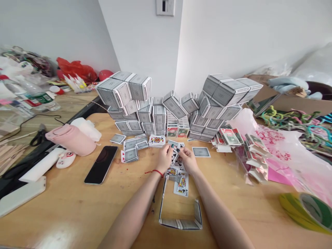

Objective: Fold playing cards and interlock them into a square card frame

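At the middle of the table my left hand [165,157] and my right hand [188,159] hold a playing card [174,155] between them, fingers pinched at its upper edges. Several face-up cards lie under and beside the hands, among them a king of clubs [181,186]. Nearer to me, between my forearms, stands a frame of folded cards [178,224] with an open middle. A stack of cards [157,140] lies face up just left of my hands, and one grey-backed card [201,152] lies to the right.
Grey card blocks [129,103] rise at back left, with more card blocks [220,103] at back right. A black phone [101,165] and pink roll [71,138] lie left. Card boxes [256,155], pink plastic [275,138] and yellow-green tape [306,211] are right.
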### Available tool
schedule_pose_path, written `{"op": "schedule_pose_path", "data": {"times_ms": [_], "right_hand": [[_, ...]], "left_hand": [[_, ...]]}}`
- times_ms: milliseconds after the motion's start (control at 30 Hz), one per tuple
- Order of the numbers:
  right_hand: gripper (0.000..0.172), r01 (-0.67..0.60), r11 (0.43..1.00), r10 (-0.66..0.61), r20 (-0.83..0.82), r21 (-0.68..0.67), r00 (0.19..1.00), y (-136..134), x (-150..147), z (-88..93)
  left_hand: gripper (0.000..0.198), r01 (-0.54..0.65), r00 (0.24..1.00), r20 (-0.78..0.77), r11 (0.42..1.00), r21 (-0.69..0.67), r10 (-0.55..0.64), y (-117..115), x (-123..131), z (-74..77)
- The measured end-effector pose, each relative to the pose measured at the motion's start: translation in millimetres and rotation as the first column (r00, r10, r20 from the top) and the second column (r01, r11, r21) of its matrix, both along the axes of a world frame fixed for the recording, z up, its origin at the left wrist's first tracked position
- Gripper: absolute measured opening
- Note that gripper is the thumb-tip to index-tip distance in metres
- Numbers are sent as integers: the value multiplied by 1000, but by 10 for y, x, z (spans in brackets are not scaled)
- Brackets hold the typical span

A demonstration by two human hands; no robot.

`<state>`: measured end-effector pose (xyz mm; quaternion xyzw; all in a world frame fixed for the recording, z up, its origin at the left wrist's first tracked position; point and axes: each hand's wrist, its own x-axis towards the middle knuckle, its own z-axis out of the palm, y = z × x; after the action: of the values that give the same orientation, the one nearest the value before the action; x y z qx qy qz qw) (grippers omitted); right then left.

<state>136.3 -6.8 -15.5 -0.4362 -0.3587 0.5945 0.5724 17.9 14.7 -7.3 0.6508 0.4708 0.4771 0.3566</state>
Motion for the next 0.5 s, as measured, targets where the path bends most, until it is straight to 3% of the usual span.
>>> {"op": "schedule_pose_path", "data": {"times_ms": [300, 500], "right_hand": [[29, 48, 997, -45, 63, -57, 997, 21, 6, -5], [28, 12, 1000, -12, 120, 0, 993, 25, 12, -19]], "left_hand": [[23, 42, 989, -143, 995, 88, -29, -5, -15, -18], [24, 86, 972, -228, 984, 154, -50, -2, -31, -15]]}}
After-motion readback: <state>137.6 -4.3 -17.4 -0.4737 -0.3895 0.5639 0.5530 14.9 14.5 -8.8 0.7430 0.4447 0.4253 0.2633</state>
